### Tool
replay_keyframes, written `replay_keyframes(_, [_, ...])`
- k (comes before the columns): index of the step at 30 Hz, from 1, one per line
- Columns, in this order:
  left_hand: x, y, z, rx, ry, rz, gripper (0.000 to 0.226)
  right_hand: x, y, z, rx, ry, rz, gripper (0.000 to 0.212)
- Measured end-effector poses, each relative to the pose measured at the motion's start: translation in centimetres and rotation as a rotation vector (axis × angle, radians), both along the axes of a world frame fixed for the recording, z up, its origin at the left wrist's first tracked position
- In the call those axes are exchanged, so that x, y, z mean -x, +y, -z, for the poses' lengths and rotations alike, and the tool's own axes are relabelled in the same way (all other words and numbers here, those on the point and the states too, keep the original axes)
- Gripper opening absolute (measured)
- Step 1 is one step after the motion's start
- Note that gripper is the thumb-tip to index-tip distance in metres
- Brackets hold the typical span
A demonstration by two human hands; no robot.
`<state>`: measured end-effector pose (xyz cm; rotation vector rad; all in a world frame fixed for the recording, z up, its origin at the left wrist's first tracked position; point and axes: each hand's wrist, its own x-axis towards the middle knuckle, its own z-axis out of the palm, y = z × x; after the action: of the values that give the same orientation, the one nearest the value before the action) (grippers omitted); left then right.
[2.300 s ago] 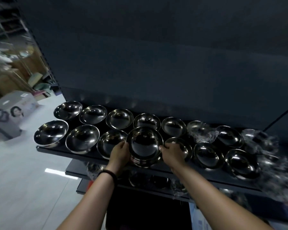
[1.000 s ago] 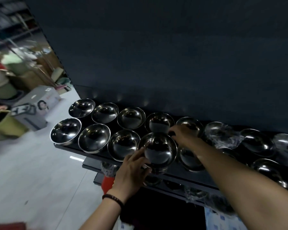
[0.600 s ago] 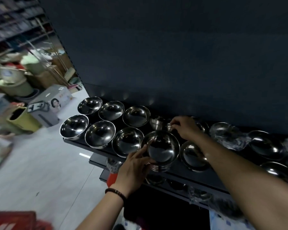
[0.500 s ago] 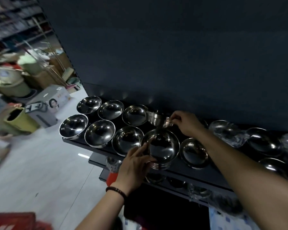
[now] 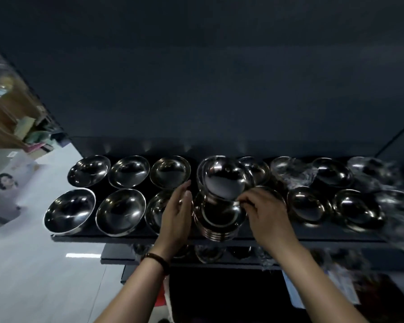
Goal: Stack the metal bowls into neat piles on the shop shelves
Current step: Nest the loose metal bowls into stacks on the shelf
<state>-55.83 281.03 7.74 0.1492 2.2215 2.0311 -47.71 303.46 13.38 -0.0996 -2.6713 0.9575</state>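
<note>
1. Your left hand [image 5: 176, 212] lies open, flat against the front stack [image 5: 218, 220] at the shelf [image 5: 131, 237] edge.
2. Your right hand [image 5: 265, 212] pinches a tilted bowl [image 5: 224, 178] just above that stack.
3. Behind, single bowls [image 5: 128, 171] sit in rows.

Silver bowls [image 5: 120, 212], black shelf [image 5: 149, 238]

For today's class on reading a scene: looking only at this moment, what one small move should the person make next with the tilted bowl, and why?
Probably lower and level the tilted bowl into the front pile. The right hand pinches its near rim, it hangs tipped just above that pile, and the left hand is open beside the pile, apparently ready to steady it.
</note>
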Motion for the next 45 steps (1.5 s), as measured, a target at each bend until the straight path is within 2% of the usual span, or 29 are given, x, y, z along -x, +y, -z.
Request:
replay_keyframes(5, [1.8,0.0,-1.4,-0.035,-0.125,0.125,0.041,-1.8,-2.9,3.2,-0.070,0.003,0.096,0.019])
replay_keyframes(9, [2.8,-0.4,-0.4,0.129,-0.065,0.210,0.038,-1.9,-4.2,4.7,-0.062,-0.017,0.186,0.019])
replay_keyframes(14, [3.4,-0.7,0.8,0.231,-0.062,0.212,0.044,-2.2,-5.2,5.7,-0.057,-0.047,0.175,0.018])
replay_keyframes(17, [3.4,-1.0,0.7,0.265,-0.033,0.231,0.045,-3.3,-5.9,6.4,0.041,-0.006,0.254,0.019])
replay_keyframes(18, [3.5,-1.1,0.7,0.282,-0.023,0.244,0.047,-3.7,-6.2,6.4,0.094,-0.002,0.307,0.024])
replay_keyframes(21, [3.1,-1.5,0.7,0.333,-0.021,0.259,0.052,-4.9,-6.8,6.0,0.252,-0.092,0.423,0.059])
replay_keyframes(23, [2.8,-1.8,0.4,0.377,0.000,0.276,0.056,-5.1,-6.9,5.9,0.268,-0.142,0.434,0.075])
replay_keyframes(25, [2.5,-1.9,0.4,0.396,0.025,0.301,0.058,-5.0,-7.1,6.0,0.258,-0.162,0.402,0.082])
replay_keyframes(28, [2.2,-2.1,0.6,0.340,0.011,0.311,0.061,-4.5,-7.4,6.7,0.161,-0.113,0.376,0.074])
replay_keyframes(32, [2.2,-2.1,1.0,0.248,-0.021,0.358,0.063,-3.2,-7.2,8.4,0.074,0.019,0.361,0.032])
replay_keyframes(37, [4.1,-2.3,1.6,0.250,-0.023,0.335,0.051,-0.4,-6.7,8.1,0.037,-0.071,0.376,0.020])
replay_keyframes(42, [3.5,-4.9,3.4,0.627,0.242,0.275,0.027,2.9,-6.2,8.1,0.050,-0.038,0.350,0.020])
replay_keyframes(45, [3.0,-6.5,4.4,0.809,0.176,0.339,0.037,4.2,-6.1,8.6,0.063,-0.037,0.337,0.021])
